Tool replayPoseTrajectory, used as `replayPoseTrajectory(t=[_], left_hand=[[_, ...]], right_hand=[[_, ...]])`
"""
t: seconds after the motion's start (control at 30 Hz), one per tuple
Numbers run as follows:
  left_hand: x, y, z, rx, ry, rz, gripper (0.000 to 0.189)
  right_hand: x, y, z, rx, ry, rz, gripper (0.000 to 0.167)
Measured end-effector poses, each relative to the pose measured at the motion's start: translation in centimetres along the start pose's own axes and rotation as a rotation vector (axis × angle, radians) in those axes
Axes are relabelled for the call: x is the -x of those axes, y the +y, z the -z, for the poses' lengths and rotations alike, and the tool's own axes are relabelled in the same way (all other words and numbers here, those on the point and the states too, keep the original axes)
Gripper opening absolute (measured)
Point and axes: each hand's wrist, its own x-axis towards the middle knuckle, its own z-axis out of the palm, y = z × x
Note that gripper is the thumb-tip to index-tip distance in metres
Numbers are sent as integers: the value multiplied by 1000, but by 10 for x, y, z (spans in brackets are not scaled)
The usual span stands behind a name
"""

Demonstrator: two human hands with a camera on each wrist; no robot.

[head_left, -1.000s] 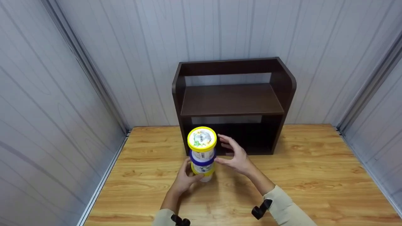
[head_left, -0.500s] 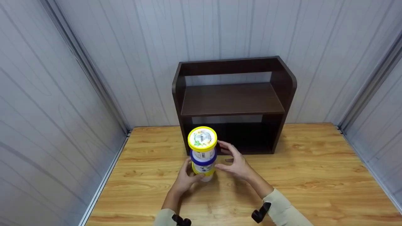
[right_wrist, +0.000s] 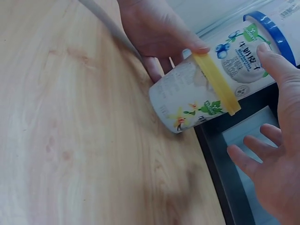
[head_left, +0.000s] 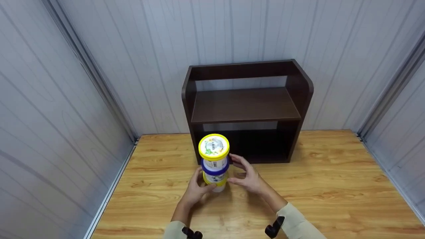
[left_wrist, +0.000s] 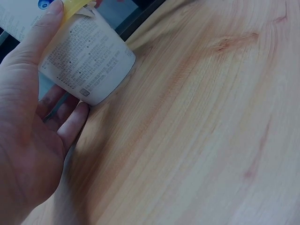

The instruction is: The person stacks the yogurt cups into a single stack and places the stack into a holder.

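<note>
Three lidded yogurt tubs stand in an upright stack on the wooden table. The top tub [head_left: 214, 146] has a yellow lid, the middle tub [head_left: 215, 168] a blue one, and the bottom tub [right_wrist: 183, 96] a yellow one. My left hand [head_left: 195, 191] grips the bottom tub from the left, its thumb on the yellow lid edge and its fingers round the far side. To the right of the stack is my right hand [head_left: 249, 179], fingers spread and loosely bent. Its thumb [right_wrist: 276, 63] is close to the middle tub; whether it touches, I cannot tell.
Behind the stack a dark brown two-tier shelf [head_left: 245, 106] stands at the back of the table [head_left: 338, 179]. Its lower front edge is close to the tubs. Pale panelled walls [head_left: 159, 49] enclose the table at the back and both sides.
My right hand has lowered along the stack's right side, from around the upper tubs to beside the lower ones. The left hand and the stack stay almost in place.
</note>
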Motion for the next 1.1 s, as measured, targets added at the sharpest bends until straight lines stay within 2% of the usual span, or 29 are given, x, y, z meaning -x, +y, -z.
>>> replayPoseTrajectory(t=[0.3, 0.47, 0.77, 1.1], left_hand=[[0, -2, -1, 55, -20, 3, 78], [0, -2, 0, 56, -29, -23, 77], [0, -4, -1, 63, -19, -38, 78], [0, -4, 0, 53, -13, -40, 77]], right_hand=[[2, 11, -4, -68, -36, 26, 84], [2, 15, -7, -68, -51, 43, 82], [2, 21, -13, -99, -40, -19, 85], [4, 25, -19, -109, -44, -26, 84]])
